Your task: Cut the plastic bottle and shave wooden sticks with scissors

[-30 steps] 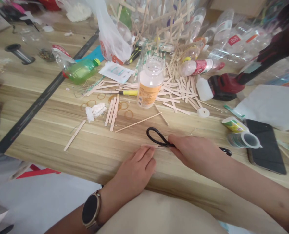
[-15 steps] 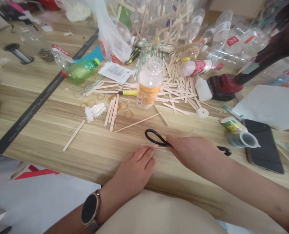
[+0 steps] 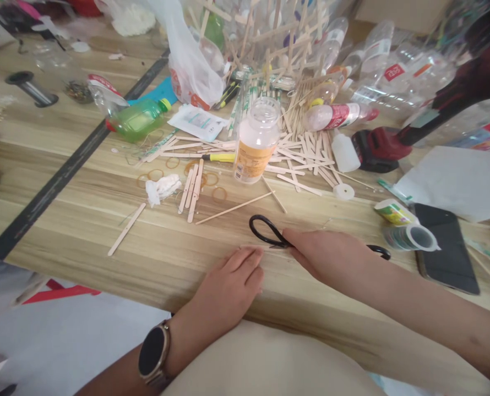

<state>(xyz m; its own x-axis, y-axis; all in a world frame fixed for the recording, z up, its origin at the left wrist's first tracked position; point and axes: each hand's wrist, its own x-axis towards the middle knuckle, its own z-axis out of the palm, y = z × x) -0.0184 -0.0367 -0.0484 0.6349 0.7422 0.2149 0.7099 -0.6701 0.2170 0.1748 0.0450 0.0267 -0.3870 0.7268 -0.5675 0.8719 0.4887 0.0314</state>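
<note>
My right hand (image 3: 331,250) is closed round a pair of scissors (image 3: 265,237). One black handle loop sticks out to the left of the fist and another black part shows on its right. A short bit of the blade points down at a pale wooden craft stick (image 3: 276,248) lying flat near the table's front edge. My left hand (image 3: 234,280), a watch on its wrist, presses the stick's left part to the tabletop with its fingers together. Most of the stick is hidden under both hands. Several craft sticks (image 3: 192,190) lie in a small group beyond my left hand.
A clear jar with an orange label (image 3: 254,157) stands ahead, with heaped wooden sticks (image 3: 306,157) around it. A phone (image 3: 447,247) and a small tub (image 3: 414,237) lie right. A green bottle (image 3: 140,121) lies left. A red-black power tool (image 3: 385,146) rests at the right.
The scissors' handle loop has shifted very slightly to the right and the right hand with it. The left hand stays on the stick. The view has moved a little.
</note>
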